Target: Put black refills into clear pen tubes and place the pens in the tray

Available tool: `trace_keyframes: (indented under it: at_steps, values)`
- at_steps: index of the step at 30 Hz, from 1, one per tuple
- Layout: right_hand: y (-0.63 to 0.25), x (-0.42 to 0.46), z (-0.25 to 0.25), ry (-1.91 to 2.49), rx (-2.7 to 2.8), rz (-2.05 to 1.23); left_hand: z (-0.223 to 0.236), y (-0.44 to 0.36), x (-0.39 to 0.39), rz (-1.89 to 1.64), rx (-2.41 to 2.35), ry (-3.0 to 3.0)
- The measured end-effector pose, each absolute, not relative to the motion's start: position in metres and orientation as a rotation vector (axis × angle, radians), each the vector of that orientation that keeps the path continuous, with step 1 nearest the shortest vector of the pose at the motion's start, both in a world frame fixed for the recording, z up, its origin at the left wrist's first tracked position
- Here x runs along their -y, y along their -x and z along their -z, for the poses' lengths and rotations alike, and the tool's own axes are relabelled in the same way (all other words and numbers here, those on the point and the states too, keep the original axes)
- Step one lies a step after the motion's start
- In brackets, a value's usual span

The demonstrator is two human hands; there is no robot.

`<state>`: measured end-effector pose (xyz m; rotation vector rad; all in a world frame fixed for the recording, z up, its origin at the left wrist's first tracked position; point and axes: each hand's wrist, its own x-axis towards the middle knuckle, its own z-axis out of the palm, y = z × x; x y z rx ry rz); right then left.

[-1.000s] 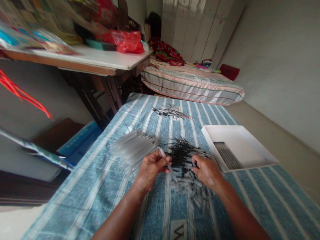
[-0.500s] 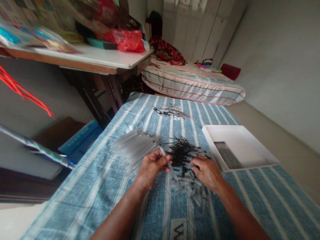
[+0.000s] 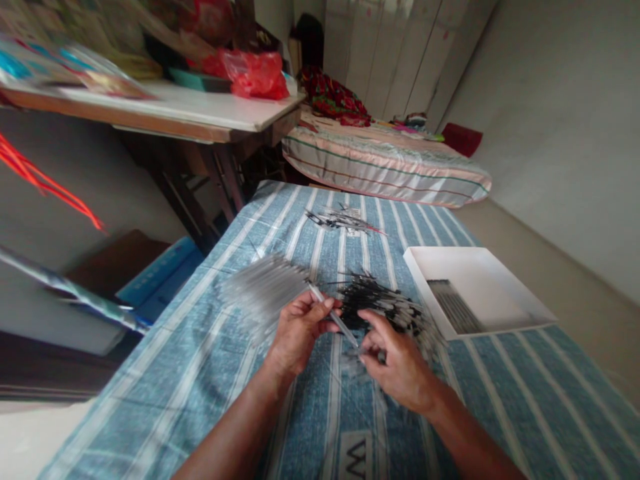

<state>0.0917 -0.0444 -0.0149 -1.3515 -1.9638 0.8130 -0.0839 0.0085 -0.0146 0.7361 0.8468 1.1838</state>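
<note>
My left hand [image 3: 303, 327] is closed in a pinch around a clear pen barrel [image 3: 333, 315], which slants down to the right. At the barrel's lower end, my right hand [image 3: 393, 357] has its fingers curled together; whatever small piece they hold is hidden. Just left of my left hand lies a wide bundle of clear pen barrels [image 3: 265, 290]. Beyond my right hand is a heap of thin black-and-grey pen parts [image 3: 380, 300]. Short grey pieces [image 3: 353, 363] lie partly hidden under my right hand.
A shallow white box [image 3: 505, 283] on the right holds a row of grey pens [image 3: 453, 307]. Farther back on the striped cloth [image 3: 200, 373] is a small pile of thin parts [image 3: 340, 219]. A side table [image 3: 225, 113] stands at left, a bed [image 3: 390, 160] behind.
My right hand has moved left and slightly down, from the heap to the lower end of the barrel. The left hand still grips the barrel, shifted slightly left.
</note>
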Motion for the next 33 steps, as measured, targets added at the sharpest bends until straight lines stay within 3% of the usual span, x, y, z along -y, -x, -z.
trace_keyframes:
  at_steps: [33]
  values:
    - [-0.074,0.050,0.023,1.296,1.802,-0.378,0.017,0.077,-0.005,-1.037,-0.952,-0.687]
